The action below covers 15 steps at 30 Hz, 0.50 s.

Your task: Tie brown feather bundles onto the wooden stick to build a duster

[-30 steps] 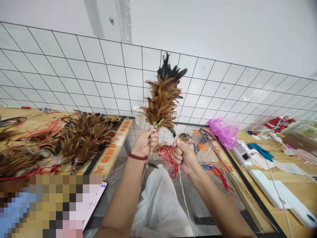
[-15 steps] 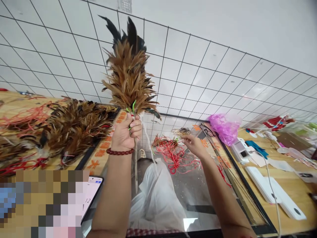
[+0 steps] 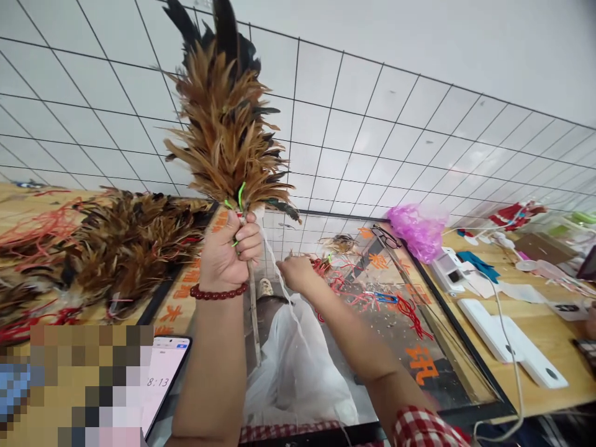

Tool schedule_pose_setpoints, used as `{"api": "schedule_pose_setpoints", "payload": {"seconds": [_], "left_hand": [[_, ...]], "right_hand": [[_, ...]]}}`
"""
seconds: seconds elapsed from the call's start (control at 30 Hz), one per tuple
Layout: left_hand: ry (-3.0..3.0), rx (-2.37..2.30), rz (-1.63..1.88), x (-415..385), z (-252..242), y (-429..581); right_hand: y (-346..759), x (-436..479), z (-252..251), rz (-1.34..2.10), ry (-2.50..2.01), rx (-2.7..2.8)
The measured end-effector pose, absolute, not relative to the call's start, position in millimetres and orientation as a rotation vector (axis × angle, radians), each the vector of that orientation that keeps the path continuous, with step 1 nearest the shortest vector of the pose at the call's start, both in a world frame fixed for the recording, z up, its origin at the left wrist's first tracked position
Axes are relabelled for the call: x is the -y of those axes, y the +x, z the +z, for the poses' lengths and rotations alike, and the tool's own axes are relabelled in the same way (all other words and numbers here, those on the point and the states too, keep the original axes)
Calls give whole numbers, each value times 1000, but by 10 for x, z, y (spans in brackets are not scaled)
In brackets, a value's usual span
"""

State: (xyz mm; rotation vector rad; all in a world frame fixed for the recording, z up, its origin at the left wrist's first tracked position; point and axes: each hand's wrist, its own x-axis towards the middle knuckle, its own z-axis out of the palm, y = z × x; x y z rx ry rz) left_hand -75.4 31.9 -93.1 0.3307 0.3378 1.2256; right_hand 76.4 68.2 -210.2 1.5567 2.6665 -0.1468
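My left hand [image 3: 235,245] is closed around the stick [image 3: 254,310] of a feather duster [image 3: 228,130], just below its feathers. The duster stands upright, brown with long black feathers at the top and bright green ties at its base. A white string [image 3: 270,251] hangs from there to the white cloth [image 3: 302,366] over my lap. My right hand [image 3: 298,273] is closed beside this string, its fingertips close to it. What its fingers hold, if anything, is hidden. Behind it lie red strings [image 3: 342,282] and a small feather bunch [image 3: 342,243].
Feather bundles [image 3: 139,242] with red ties lie at left, above a phone [image 3: 167,379]. Blue-handled scissors [image 3: 386,298] and glasses [image 3: 386,237] rest on the glass top. To the right are a pink plastic bag [image 3: 416,230], a white power strip [image 3: 512,341] and a cable.
My right hand has moved left from the red strings to beside the white string. The duster and my left hand appear slightly higher and further left in view. The scissors have come into sight.
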Motion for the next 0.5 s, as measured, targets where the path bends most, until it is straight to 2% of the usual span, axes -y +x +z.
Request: {"api": "schedule_pose_setpoints", "payload": {"seconds": [0.07, 0.13, 0.23, 0.33, 0.4, 0.5], "left_hand": [[327, -344, 1215, -323, -931, -743], [316, -356, 1199, -329, -934, -712], [304, -364, 1174, -344, -943, -653], [293, -359, 1145, -360, -959, -608], [284, -356, 1131, -363, -968, -590], [273, -351, 1122, -360, -973, -574]], "right_hand": [[913, -617, -2073, -189, 1636, -2723], [1189, -553, -1975, -388, 1867, -2829], [1716, -442, -1814, -1128, 2282, -2916], [2179, -278, -1791, -1937, 2168, -2713], [2407, -149, -1854, -2006, 2034, -2536], [2638, 23, -1964, -1836, 2114, -2407]]}}
